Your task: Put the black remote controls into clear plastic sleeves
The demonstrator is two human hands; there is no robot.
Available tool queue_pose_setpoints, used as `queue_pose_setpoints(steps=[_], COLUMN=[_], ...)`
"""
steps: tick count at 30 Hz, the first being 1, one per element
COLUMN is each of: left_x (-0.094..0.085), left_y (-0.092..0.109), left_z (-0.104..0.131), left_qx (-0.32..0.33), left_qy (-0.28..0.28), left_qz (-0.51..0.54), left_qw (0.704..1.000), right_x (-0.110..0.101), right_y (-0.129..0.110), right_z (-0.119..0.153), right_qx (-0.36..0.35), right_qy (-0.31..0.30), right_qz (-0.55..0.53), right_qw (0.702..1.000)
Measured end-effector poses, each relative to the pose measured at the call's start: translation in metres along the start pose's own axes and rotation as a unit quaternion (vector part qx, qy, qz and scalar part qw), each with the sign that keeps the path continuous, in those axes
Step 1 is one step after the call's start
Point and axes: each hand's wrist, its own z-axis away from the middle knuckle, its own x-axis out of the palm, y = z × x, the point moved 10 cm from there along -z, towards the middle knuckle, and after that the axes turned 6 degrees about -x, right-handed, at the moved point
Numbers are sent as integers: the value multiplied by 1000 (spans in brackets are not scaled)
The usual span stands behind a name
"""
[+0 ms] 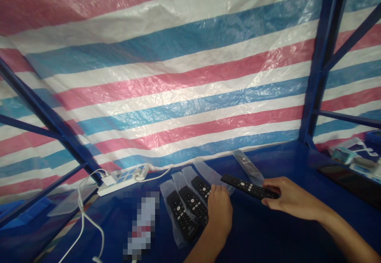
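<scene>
My right hand (284, 196) grips a black remote control (247, 186) by its near end, thumb below and fingers above. The remote points left, its buttons facing up. My left hand (219, 209) has its fingers curled on a clear plastic sleeve (206, 171); the fingertips are partly hidden. Left of it, black remotes in clear sleeves lie side by side: an outer remote (181, 214), a middle remote (193, 204) and a remote (201, 185) partly covered by the hand. Another sleeved remote (247, 164) lies behind the held one.
A white power strip (123, 178) with plugs and white cables (81, 211) is at the left. A pixelated strip (143, 227) lies left of the remotes. A dark flat panel (351, 183) and small packets (354, 161) are at right. Blue posts and striped sheeting enclose the blue tabletop (285, 155).
</scene>
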Motion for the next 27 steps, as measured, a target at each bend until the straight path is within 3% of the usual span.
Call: queue_pose_setpoints(steps=[5, 13, 19, 27], left_x=[-5, -7, -3, -8], left_y=[-13, -25, -20, -16], left_z=[-4, -13, -11, -10], left_qx=[-27, -54, -33, -13], left_qy=[2, -27, -46, -32], left_qz=[25, 36, 58, 77], left_qw=[999, 998, 997, 996], right_x=[-3, -1, 1, 1], right_y=[3, 1, 2, 2], right_z=[10, 13, 12, 8], right_qx=[11, 17, 10, 14], right_qy=[-43, -67, -66, -40], right_qz=[-66, -46, -68, -14], right_qw=[997, 997, 995, 999])
